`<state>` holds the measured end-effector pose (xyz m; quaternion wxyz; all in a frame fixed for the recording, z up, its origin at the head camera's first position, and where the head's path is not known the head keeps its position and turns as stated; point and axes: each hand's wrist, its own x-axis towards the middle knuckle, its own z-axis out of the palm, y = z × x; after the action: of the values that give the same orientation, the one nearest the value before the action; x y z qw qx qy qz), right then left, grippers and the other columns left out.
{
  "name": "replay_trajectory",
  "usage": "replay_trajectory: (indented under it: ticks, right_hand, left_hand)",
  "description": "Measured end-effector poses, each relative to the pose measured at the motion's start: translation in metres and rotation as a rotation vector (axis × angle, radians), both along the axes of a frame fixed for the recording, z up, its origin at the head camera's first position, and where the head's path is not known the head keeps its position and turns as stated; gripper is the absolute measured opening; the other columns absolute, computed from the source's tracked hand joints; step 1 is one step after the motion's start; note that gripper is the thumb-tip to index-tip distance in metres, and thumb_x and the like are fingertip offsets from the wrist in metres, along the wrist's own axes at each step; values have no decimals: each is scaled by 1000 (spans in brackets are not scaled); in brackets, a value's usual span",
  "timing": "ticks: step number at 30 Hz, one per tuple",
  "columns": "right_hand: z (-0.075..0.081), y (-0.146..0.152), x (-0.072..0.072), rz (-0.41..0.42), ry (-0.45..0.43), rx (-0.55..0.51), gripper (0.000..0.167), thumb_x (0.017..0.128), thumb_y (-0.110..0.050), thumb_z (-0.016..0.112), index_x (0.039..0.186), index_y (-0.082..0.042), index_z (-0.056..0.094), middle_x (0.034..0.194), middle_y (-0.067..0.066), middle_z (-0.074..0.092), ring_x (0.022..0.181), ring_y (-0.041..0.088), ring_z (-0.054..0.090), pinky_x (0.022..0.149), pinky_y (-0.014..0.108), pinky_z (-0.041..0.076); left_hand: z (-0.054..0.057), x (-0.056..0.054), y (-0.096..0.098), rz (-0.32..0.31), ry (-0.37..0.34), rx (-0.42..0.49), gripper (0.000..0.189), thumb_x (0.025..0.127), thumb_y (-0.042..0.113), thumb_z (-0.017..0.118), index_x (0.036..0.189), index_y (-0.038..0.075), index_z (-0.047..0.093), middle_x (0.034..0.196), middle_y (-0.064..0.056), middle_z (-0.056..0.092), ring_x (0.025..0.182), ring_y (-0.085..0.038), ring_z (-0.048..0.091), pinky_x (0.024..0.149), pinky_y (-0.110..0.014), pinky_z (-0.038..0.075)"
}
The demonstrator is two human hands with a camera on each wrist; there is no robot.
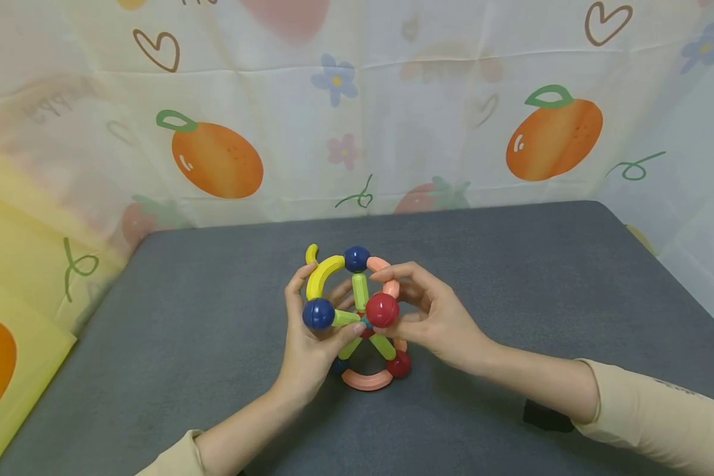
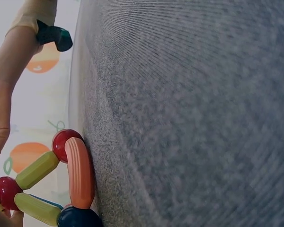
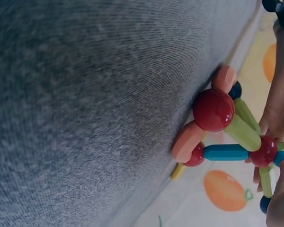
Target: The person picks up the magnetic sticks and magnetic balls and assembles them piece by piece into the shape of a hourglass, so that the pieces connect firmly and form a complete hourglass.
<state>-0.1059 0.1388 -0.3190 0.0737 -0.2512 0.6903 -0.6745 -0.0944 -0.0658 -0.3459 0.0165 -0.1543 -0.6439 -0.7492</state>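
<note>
Both hands hold a toy model of magnetic balls and sticks standing on the grey table in the head view. My left hand [image 1: 305, 357] grips its left side, thumb near the middle, beside a blue ball [image 1: 318, 313] and a yellow curved stick [image 1: 324, 274]. On the other side, my right hand [image 1: 443, 320] holds it around a front red ball [image 1: 383, 310], fingers at the pink curved stick. Another blue ball [image 1: 357, 258] tops a green stick [image 1: 359, 292]. A pink curved stick [image 1: 367, 381] lies low in front. Central red ball [image 3: 263, 151] joins green and teal sticks [image 3: 226, 152].
A small yellow curved piece [image 1: 312, 252] shows behind the model; whether it is attached I cannot tell. The grey table [image 1: 172, 330] meets a fruit-printed cloth [image 1: 297, 165] at its back edge. A dark object [image 1: 546, 416] is below the right forearm.
</note>
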Motion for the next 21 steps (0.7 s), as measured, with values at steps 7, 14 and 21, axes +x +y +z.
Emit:
replay_trajectory:
  ticks: [7,14,21]
  right_hand:
    - [-3,5,-6,43,44,-31,54,84,6,71,132,-2,47,156,17,38,115,8,62,81,26,60]
    - [-6,9,-11,75,65,-44,54,84,6,71,132,1,46,143,7,49,113,6,63,86,25,59]
    - [-8,11,-13,107,64,-53,53,86,6,69,132,1,45,144,2,48,114,7,61,85,24,59]
  left_hand:
    - [0,0,0,4,-2,28,92,82,-13,70,146,24,15,149,-25,46,123,-9,63,95,-29,56]
    - [-3,-3,2,-8,24,45,94,81,-12,71,147,24,14,151,-25,41,122,-8,62,93,-29,57]
    - [-4,-6,4,-18,48,7,102,81,-8,74,154,24,10,150,-23,39,122,-6,59,92,-28,57]
